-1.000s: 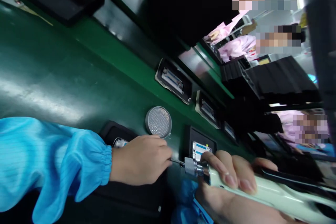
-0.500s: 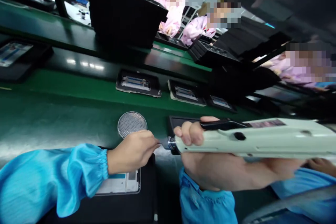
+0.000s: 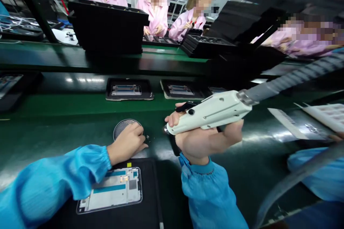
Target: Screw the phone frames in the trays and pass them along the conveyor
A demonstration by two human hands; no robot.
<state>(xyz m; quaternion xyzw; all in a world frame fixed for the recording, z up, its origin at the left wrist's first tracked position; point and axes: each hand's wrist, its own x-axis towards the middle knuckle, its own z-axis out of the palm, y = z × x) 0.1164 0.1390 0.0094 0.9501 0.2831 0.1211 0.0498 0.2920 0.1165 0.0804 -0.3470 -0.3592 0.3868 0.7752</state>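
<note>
My right hand [image 3: 201, 143] grips a pale electric screwdriver [image 3: 209, 112] with a ribbed hose running off to the right; its tip points left and down. My left hand [image 3: 126, 143] rests on the edge of a round mesh screw dish [image 3: 120, 127] with its fingers curled in a pinch; what they hold is too small to see. Below both hands lies a black tray [image 3: 150, 200] holding a white device frame [image 3: 113, 189] with blue strips.
A green conveyor [image 3: 67, 103] carries black trays with frames [image 3: 126, 89] [image 3: 182, 91]. Tall black tray stacks [image 3: 107, 25] [image 3: 206, 44] stand behind it. Several people in pink coats sit across the line. Label sheets [image 3: 325, 112] lie at the right, near another person's blue sleeve [image 3: 317, 171].
My left hand left the screwdriver tip and moved back to the screw dish. My right hand lifted and tilted the screwdriver. The camera view swung level, showing more of the tray.
</note>
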